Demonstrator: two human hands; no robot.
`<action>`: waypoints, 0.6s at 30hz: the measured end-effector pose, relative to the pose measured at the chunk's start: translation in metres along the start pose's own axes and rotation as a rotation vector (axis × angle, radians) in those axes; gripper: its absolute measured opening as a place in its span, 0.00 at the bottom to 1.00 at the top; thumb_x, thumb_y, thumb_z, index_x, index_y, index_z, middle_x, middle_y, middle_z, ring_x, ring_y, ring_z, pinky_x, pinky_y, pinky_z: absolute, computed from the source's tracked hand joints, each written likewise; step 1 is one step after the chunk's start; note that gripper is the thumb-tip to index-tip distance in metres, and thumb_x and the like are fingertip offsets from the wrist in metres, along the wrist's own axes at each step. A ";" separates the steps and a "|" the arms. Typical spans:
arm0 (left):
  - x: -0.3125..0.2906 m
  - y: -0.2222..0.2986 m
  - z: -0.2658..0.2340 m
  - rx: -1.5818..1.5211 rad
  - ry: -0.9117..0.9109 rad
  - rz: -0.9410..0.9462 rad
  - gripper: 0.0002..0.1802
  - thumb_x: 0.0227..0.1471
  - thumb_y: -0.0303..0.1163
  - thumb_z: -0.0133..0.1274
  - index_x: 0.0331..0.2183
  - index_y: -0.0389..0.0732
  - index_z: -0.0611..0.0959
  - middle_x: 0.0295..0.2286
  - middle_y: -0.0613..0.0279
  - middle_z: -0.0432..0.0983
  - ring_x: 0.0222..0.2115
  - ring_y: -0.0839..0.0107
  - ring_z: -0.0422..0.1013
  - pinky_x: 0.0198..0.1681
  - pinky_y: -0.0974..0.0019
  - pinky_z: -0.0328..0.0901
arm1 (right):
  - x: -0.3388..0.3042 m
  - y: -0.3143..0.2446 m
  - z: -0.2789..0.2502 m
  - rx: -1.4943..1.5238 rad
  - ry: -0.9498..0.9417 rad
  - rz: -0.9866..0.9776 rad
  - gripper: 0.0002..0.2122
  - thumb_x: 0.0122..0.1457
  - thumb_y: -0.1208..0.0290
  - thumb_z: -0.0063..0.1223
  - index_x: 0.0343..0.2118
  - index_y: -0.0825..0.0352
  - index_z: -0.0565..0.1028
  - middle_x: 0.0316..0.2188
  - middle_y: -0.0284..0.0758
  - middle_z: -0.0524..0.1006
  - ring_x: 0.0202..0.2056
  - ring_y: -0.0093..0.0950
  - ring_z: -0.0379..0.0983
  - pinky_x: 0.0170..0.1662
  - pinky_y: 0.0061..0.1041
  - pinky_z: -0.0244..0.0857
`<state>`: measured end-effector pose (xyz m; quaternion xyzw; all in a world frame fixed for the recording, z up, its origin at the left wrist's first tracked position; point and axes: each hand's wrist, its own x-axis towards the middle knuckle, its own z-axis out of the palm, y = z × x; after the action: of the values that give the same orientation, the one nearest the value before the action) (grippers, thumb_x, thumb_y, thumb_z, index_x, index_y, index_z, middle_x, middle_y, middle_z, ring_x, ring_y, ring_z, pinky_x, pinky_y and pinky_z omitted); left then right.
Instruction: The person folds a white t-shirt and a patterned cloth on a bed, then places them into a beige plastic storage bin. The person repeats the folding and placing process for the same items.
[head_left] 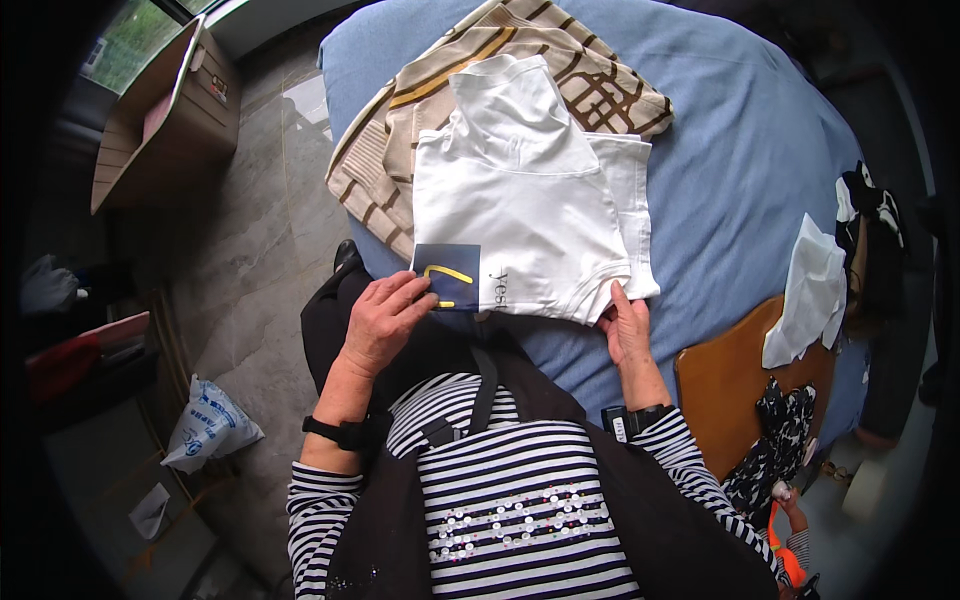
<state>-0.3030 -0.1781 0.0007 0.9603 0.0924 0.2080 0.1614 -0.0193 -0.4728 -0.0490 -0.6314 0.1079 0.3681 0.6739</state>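
A white shirt (520, 220) with a dark blue and yellow printed patch lies folded on the blue bed sheet (720, 130) in front of me. At its near left corner, my left hand (385, 315) has its fingers bent over the patch, gripping the edge. The near right corner, with several fabric layers, is pinched between the thumb and fingers of my right hand (626, 325). Under the shirt's far and left sides rests a beige knit sweater (365, 150) with brown and yellow stripes.
To the right are a brown board (720, 360), a white cloth (808, 285) and a black-and-white patterned cloth (770, 440). A tan box (190, 110) stands far left, and a white plastic bag (212, 425) lies at left. A small arm (795, 520) beside something orange shows at lower right.
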 end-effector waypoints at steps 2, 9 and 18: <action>0.000 0.002 -0.001 -0.104 -0.066 -0.075 0.19 0.38 0.29 0.69 0.37 0.45 0.86 0.47 0.61 0.79 0.49 0.59 0.75 0.48 0.60 0.72 | -0.015 -0.007 -0.003 -0.058 0.008 0.103 0.20 0.67 0.52 0.55 0.49 0.65 0.72 0.39 0.34 0.79 0.38 0.29 0.80 0.36 0.35 0.78; -0.016 0.002 0.027 -0.833 0.235 -0.712 0.13 0.55 0.27 0.65 0.42 0.37 0.82 0.41 0.61 0.77 0.32 0.76 0.74 0.36 0.72 0.71 | -0.047 0.000 0.011 -0.300 -0.014 0.065 0.17 0.67 0.54 0.57 0.45 0.63 0.70 0.34 0.30 0.76 0.34 0.23 0.78 0.31 0.25 0.76; -0.013 -0.001 0.041 -1.272 -0.169 -1.112 0.18 0.67 0.48 0.51 0.45 0.43 0.78 0.32 0.70 0.78 0.26 0.81 0.74 0.32 0.79 0.67 | -0.032 0.020 0.040 -0.632 0.157 -0.112 0.39 0.53 0.48 0.71 0.60 0.64 0.61 0.47 0.37 0.68 0.38 0.24 0.71 0.24 0.21 0.72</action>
<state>-0.2976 -0.1917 -0.0398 0.5138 0.4041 0.0385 0.7558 -0.0673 -0.4485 -0.0375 -0.8407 0.0050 0.2958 0.4535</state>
